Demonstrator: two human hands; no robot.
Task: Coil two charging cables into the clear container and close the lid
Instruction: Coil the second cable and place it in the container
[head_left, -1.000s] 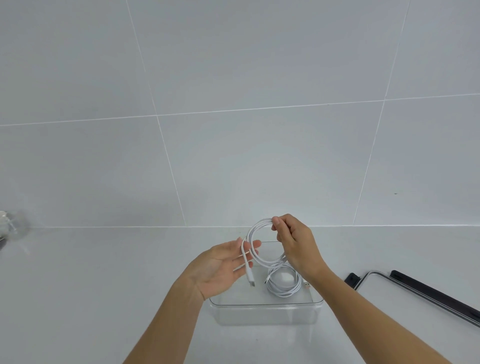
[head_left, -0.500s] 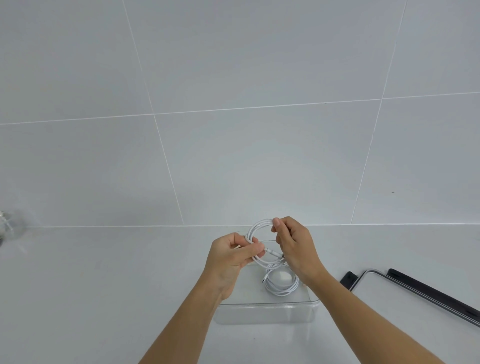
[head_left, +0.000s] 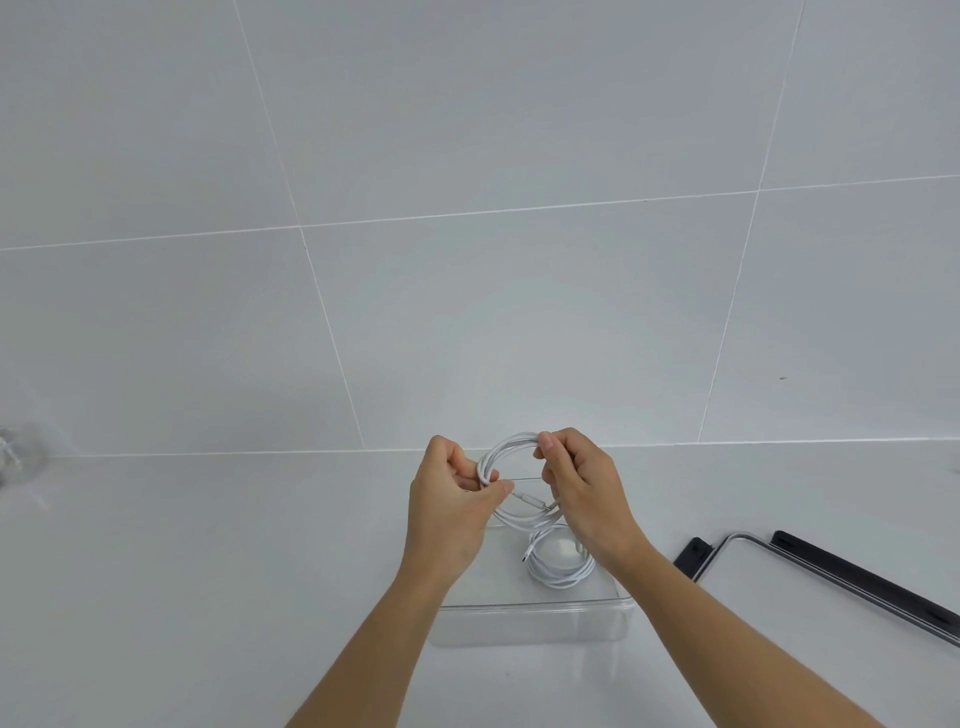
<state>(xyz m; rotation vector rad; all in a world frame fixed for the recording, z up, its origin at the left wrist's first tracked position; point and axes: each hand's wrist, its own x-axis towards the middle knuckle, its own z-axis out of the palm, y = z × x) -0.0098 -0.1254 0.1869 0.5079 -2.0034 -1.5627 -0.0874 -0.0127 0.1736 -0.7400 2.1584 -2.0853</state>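
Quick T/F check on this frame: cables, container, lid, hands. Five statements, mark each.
1. Both hands hold the looped cable above the container. True: left hand and right hand both grip it.
2. A coiled cable already lies in the container. True.
3. The lid is on the container. False: it lies on the counter to the right, apart from it.
4. The coil in the container sits at its left side. False: it sits toward the right.
5. The held cable hangs straight. False: it is wound into a loop, with one plug end crossing it.
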